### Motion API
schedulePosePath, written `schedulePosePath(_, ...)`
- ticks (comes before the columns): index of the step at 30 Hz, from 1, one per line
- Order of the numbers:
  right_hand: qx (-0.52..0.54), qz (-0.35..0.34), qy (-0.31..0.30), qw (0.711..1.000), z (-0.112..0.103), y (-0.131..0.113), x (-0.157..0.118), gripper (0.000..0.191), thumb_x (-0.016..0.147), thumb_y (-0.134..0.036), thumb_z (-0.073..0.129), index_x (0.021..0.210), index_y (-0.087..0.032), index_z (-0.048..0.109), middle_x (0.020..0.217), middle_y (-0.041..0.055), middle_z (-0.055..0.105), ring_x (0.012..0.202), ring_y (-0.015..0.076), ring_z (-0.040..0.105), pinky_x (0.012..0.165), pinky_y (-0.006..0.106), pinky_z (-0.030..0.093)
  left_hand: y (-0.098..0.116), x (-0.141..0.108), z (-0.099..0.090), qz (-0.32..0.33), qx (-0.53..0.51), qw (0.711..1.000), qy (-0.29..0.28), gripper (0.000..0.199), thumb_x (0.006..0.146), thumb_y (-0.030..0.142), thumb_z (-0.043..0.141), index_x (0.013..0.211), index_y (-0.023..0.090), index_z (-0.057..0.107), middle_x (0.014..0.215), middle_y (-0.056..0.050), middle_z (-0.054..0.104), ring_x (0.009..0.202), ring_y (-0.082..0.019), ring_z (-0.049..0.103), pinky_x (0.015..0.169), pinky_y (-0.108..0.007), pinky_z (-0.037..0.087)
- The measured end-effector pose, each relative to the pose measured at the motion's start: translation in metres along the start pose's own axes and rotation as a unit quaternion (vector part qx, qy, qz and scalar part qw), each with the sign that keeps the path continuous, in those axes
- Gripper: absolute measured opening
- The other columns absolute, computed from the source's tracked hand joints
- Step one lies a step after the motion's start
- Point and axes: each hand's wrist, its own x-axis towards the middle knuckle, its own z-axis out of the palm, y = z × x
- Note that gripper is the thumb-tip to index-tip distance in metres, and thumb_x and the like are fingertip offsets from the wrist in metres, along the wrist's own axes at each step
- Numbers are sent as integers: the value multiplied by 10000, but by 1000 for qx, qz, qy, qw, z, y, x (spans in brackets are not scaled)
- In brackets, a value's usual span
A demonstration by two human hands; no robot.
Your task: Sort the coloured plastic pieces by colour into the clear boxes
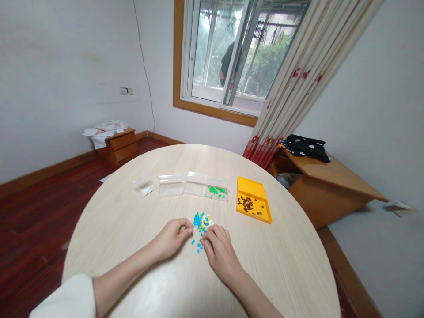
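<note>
Grip: left hand [175, 236] narrow, curled on a green bit [180, 229] that shows between thumb and fingers. Right hand [221, 254] also narrow, fingertips down at the near side of the pile; can't tell if it holds anything.

Table [281, 265]: round, so no corners to steer by (near edge runs out of view). Orange box [252, 188] sits toward the right edge, lid folded back, brown bits [247, 203] inside. Four clear boxes [171, 187] line up toward the far edge: three close side by side, the leftmost apart and angled. Green bits [217, 191] are in the rightmost.

Pile [200, 220] is mid-table between the hands, nearer than the boxes: mostly blue, plus yellow, cream, some green. Loose blue bits [198, 251] trail toward the near edge.

Step looks like picking bits from the pile. To do it well, I'd pinch one at a time with tips only, take the loose ones first, and keep the palms off so nothing scatters.

Room: good bare run from left hand to left edge, and from right hand to right edge. Strip between pile and clear boxes is decent too. Tightest spot is the gap between the hands; I'd lift before going sideways. Box walls are low but worth clearing from above.
</note>
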Motion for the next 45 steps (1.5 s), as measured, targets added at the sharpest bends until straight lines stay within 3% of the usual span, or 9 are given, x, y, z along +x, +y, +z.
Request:
schedulePosePath(3,21,10,21,1000,-2,-1,1,95,841,-104,479,812,-190,507,846,35,551,803,183,482,707,319,365,1,3,-1,-78,-216,973,7,263,763,359,493,587,173,432,502,66,341,457,-75,284,459,-198,233)
schedulePosePath(6,50,13,67,996,-4,-1,2,101,859,-107,438,840,-192,489,856,42,543,821,185,484,726,330,366,0,5,-3,-207,-428,877,-76,300,784,319,464,552,190,323,460,101,212,377,-44,140,391,-173,120)
schedulePosePath(8,64,8,99,993,-5,-1,1,101,865,-115,429,851,-196,488,865,45,539,835,186,486,734,333,370,-1,5,-3,-272,-504,811,-117,281,783,247,449,535,176,338,439,90,254,344,-35,188,368,-159,138)
schedulePosePath(11,83,-6,131,988,-6,-2,0,98,867,-124,436,859,-200,498,868,45,536,849,186,489,737,336,382,0,5,-1,-316,-548,764,-128,189,758,159,446,573,126,471,484,11,467,408,-76,453,442,-186,365)
schedulePosePath(14,97,-21,137,986,-7,-4,-1,100,862,-133,457,855,-199,531,867,48,544,849,185,493,732,337,400,3,3,2,-320,-560,751,-140,201,767,176,462,735,26,592,669,-124,629,641,-180,622,701,-307,482)
schedulePosePath(17,103,-46,130,985,-7,-5,-2,154,864,-135,460,918,-205,586,882,54,557,839,181,499,718,331,420,4,1,5,-319,-573,738,-161,327,806,254,459,827,-36,609,739,-181,651,704,-212,638,772,-338,474)
schedulePosePath(22,84,-39,119,989,-6,0,0,256,872,-124,430,1039,-215,602,911,67,564,857,187,503,725,344,427,-5,3,5,-311,-596,720,-169,285,831,253,443,723,39,596,590,-80,587,490,-125,546,528,-243,459)
schedulePosePath(26,29,-5,71,997,-3,5,2,238,838,-103,481,997,-208,624,903,66,576,842,196,509,723,357,409,-12,8,-1,-324,-634,683,-162,333,835,236,416,524,122,454,416,41,348,315,-37,286,324,-127,194)
schedulePosePath(45,-30,6,74,997,-4,14,0,154,847,-109,481,857,-196,608,773,24,651,748,168,549,682,316,296,-15,10,-6,-307,-645,684,-152,317,823,241,418,527,154,342,453,76,202,331,-24,182,330,-118,118)
